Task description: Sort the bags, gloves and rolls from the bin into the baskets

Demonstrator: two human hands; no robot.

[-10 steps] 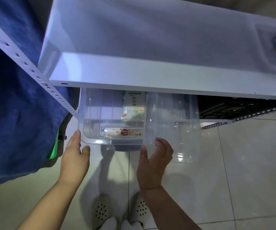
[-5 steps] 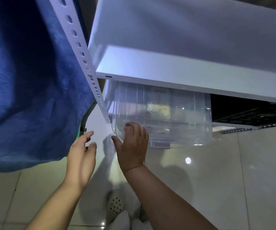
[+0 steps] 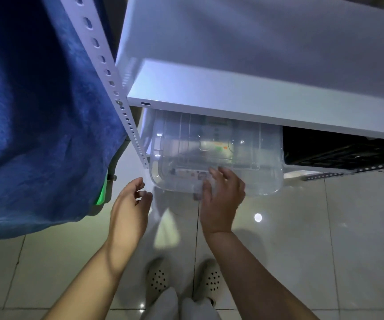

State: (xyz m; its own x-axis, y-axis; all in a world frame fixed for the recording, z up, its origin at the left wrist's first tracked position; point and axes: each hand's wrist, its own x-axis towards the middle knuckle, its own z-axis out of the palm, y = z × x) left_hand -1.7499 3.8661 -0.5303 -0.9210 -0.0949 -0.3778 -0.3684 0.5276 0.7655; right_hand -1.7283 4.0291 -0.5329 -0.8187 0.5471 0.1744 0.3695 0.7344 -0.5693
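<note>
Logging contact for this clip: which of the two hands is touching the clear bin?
The right hand: its fingers lie on the clear bin's front edge. The left hand hovers open beside it, touching nothing.

Glossy pale grey floor tiles (image 3: 324,239) with thin dark grout lines reflect a round ceiling light (image 3: 258,217). A white metal shelf board (image 3: 255,65) spans the upper frame, carried at its left corner by a perforated white steel upright (image 3: 108,70). Blue fabric (image 3: 36,123) hangs at the left.
</note>
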